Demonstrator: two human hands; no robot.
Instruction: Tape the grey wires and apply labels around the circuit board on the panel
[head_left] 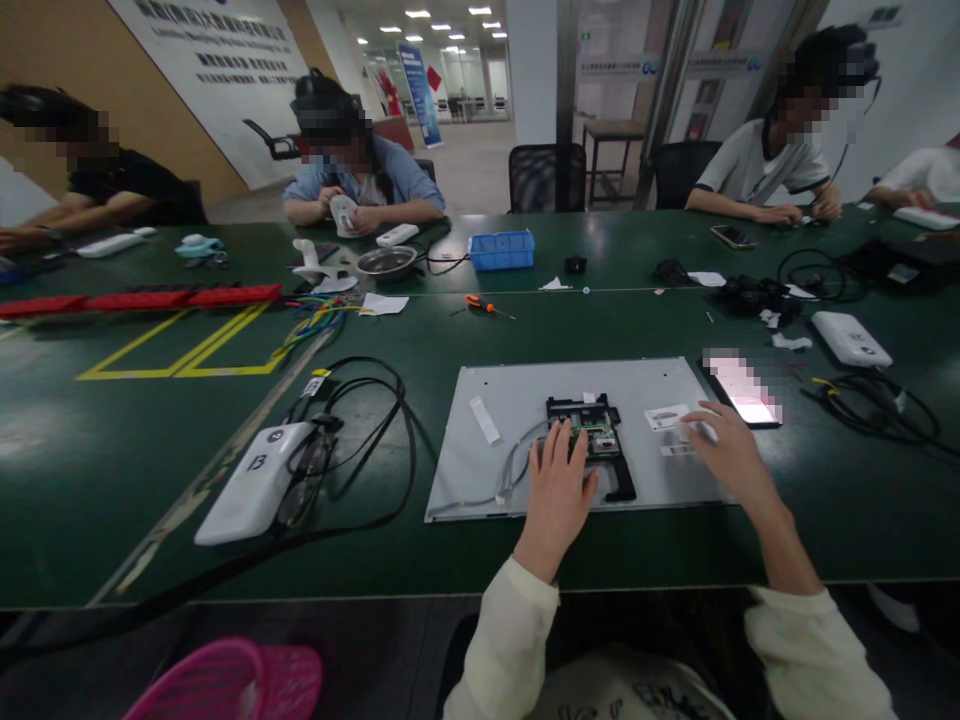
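Note:
A flat grey metal panel (517, 390) lies on the table in front of me. On its middle sits a black plastic bracket (621, 480) around a green circuit board (600, 438), with a grey cable (511, 465) running off to the left. My left hand (559, 485) rests over the bracket's left side, fingers spread and touching the board area; it covers part of both. Over the panel's right edge is my right hand (727, 450), fingers bent but apart, close to a white printed label (664, 418). I see nothing clearly held in either hand.
A phone (750, 390) with a lit screen lies right of the panel. To the left are a white power bank (255, 480) and looped black cables (405, 420). An orange screwdriver (480, 304) and a blue basket (501, 250) stand beyond. Several people sit across the table.

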